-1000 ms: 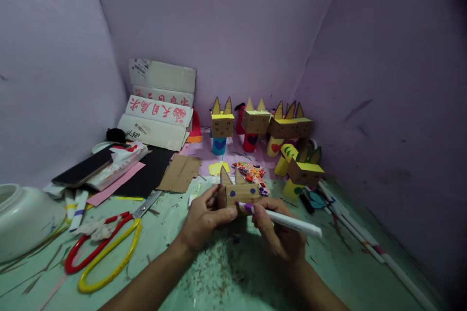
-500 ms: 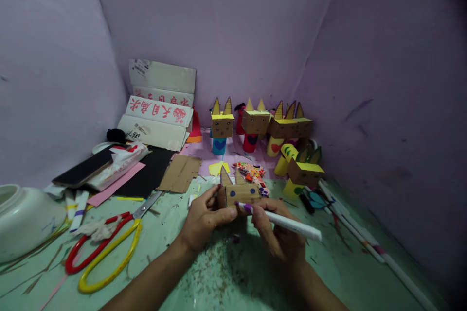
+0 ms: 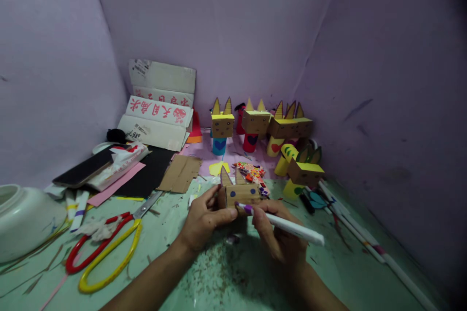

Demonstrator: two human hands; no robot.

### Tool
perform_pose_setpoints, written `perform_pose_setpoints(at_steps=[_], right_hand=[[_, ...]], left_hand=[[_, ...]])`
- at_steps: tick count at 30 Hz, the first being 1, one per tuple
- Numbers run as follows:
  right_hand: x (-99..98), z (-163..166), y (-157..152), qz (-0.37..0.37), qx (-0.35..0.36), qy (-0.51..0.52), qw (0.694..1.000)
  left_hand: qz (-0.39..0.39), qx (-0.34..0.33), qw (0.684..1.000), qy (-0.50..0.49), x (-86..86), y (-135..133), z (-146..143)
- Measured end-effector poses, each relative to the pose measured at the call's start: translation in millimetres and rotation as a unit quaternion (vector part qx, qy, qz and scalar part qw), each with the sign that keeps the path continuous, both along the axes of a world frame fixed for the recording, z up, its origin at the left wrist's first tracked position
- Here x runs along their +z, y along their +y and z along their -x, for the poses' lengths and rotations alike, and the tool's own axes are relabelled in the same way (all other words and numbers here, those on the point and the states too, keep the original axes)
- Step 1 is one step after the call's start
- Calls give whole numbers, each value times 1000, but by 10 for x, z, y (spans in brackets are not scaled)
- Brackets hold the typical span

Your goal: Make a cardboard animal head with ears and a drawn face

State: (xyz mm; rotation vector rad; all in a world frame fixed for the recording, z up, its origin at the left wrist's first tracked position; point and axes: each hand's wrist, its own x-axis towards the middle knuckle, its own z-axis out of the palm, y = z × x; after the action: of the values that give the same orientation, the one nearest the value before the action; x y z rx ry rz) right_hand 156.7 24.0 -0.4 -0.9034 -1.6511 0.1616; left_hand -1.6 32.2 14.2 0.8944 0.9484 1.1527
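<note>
My left hand [image 3: 207, 218] grips the left end of a small cardboard box head [image 3: 242, 193], thumb along its lower front edge. Two pointed ears rise from the box, and its front carries two dark purple-blue dots. Between the fingers of my right hand [image 3: 279, 231] is a white marker [image 3: 292, 228] with a purple tip end, slanting down to the right. The marker's tip meets the box's front near the lower left, below the left dot. My right fingers hide the box's lower right corner.
Red-and-yellow scissors [image 3: 109, 252] lie at left beside a white pot [image 3: 29, 223]. Flat cardboard [image 3: 180, 173] and black paper [image 3: 144, 175] lie behind. Several cardboard-headed figures, one blue-bodied [image 3: 219, 146], stand at the back. White markers [image 3: 368, 245] line the right side.
The marker's back end has swung slightly right and down, and my right hand has shifted slightly with it. My left hand and the box look unmoved.
</note>
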Motion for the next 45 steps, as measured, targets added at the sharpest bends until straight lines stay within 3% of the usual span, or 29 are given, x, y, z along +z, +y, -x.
perform_pose_setpoints(at_steps=[18, 22, 25, 27, 31, 38, 45], right_hand=[[-29, 1, -18, 10, 11, 13, 1000], [-11, 25, 18, 77, 25, 149, 985], [47, -25, 103, 133, 18, 316, 939], [82, -88, 152, 167, 11, 369, 914], [99, -178, 158, 224, 24, 322, 919], [2, -144, 119, 261, 150, 250, 920], [-38, -137, 127, 264, 142, 223, 928]], left_hand=[[6, 2, 1000, -2, -30, 11, 4], [6, -2, 1000, -2, -43, 23, 25], [3, -1, 1000, 9, -59, 36, 51], [7, 3, 1000, 18, -57, 37, 62], [20, -1, 999, 28, -42, 30, 68], [23, -34, 997, 67, -69, 47, 104], [6, -53, 997, 55, -86, 47, 123]])
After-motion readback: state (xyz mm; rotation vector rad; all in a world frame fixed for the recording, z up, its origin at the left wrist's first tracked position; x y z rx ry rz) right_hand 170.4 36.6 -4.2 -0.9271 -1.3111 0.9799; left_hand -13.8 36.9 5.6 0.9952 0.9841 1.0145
